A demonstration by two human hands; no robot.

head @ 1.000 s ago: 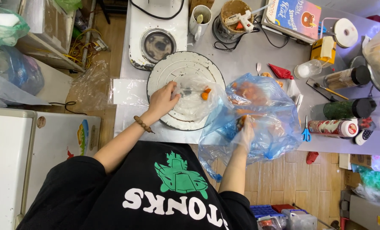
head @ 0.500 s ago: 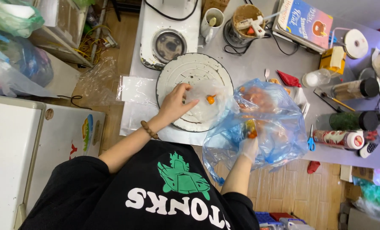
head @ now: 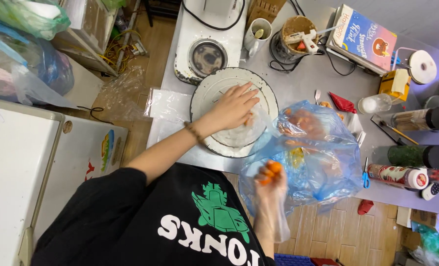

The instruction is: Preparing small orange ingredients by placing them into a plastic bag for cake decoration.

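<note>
My left hand (head: 233,106) lies flat on a clear plastic sheet over a round white turntable (head: 214,84), fingers spread, holding nothing. My right hand (head: 270,181), in a thin clear glove, is closed on a small orange piece (head: 273,168) just outside the near edge of a blue plastic bag (head: 323,162). The bag lies crumpled on the grey table (head: 308,81) right of the turntable, with more orange pieces showing through it.
Behind the turntable are a single hob (head: 207,56), a white mug (head: 259,30) and a glue gun in a holder (head: 298,37). A book (head: 367,39), tape roll (head: 422,66), several bottles (head: 416,156) and blue scissors (head: 365,177) crowd the right side.
My right hand has come out of the blue bag toward me with an orange piece. My left hand has slid right across the turntable, covering the orange bit that lay there.
</note>
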